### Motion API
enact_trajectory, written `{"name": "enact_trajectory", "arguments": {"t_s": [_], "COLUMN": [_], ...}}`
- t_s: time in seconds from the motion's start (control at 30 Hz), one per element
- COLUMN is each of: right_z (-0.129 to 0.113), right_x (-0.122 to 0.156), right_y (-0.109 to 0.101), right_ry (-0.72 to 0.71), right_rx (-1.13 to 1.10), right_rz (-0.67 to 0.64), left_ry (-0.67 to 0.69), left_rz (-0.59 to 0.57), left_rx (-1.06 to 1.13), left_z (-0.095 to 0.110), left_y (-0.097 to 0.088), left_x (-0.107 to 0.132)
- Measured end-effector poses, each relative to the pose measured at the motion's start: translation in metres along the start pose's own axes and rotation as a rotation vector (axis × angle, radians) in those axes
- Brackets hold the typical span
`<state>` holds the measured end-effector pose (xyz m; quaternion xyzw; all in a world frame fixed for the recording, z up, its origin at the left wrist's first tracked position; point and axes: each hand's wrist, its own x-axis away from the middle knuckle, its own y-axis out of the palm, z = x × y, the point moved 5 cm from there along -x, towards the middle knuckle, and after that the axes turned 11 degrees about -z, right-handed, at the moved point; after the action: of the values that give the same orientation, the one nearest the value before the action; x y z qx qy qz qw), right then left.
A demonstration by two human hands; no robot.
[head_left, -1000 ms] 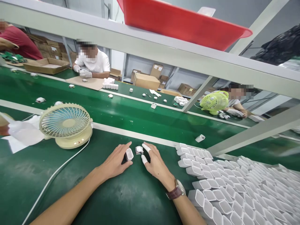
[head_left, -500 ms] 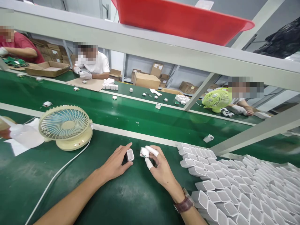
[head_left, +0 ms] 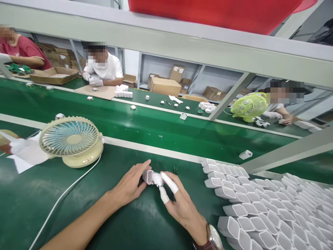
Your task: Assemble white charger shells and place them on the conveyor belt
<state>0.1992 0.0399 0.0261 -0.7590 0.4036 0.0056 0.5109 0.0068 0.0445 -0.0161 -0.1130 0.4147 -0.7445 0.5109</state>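
My left hand (head_left: 130, 185) grips a small white plastic shell (head_left: 147, 176) between thumb and fingers, low over the green bench (head_left: 78, 208). My right hand (head_left: 179, 205), with white cots on thumb and forefinger and a watch (head_left: 214, 239) on the wrist, pinches a small white insert (head_left: 156, 178) and holds it against the open end of the shell. Both hands meet at the middle of the bench. A small dark part (head_left: 174, 170) lies just beyond them.
A cream desk fan (head_left: 70, 140) with a white cord (head_left: 65, 194) stands to the left. Several rows of empty white shells (head_left: 260, 211) fill the right. Beyond, a green conveyor (head_left: 156, 128) carries scattered parts; three people sit at its far side, near a green fan (head_left: 249, 107).
My right hand has brought the insert leftward to the shell, and both hands have drawn together and nearer to me. The view has tilted down slightly.
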Motion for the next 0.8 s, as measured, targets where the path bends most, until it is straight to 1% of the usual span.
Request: {"name": "enact_trajectory", "arguments": {"t_s": [0.27, 0.7, 0.8], "right_z": [0.002, -0.001, 0.0], "right_x": [0.005, 0.006, 0.007], "right_y": [0.005, 0.009, 0.012], "right_ry": [-0.006, -0.042, -0.041], "right_rx": [0.125, 0.185, 0.177], "right_rz": [-0.045, -0.08, -0.086], "left_ry": [0.017, 0.018, 0.017], "left_rz": [-0.01, -0.009, -0.031], "left_rx": [-0.01, -0.03, -0.022], "left_z": [0.001, 0.007, 0.007], "left_y": [0.001, 0.001, 0.003], "left_x": [-0.001, -0.001, 0.0]}}
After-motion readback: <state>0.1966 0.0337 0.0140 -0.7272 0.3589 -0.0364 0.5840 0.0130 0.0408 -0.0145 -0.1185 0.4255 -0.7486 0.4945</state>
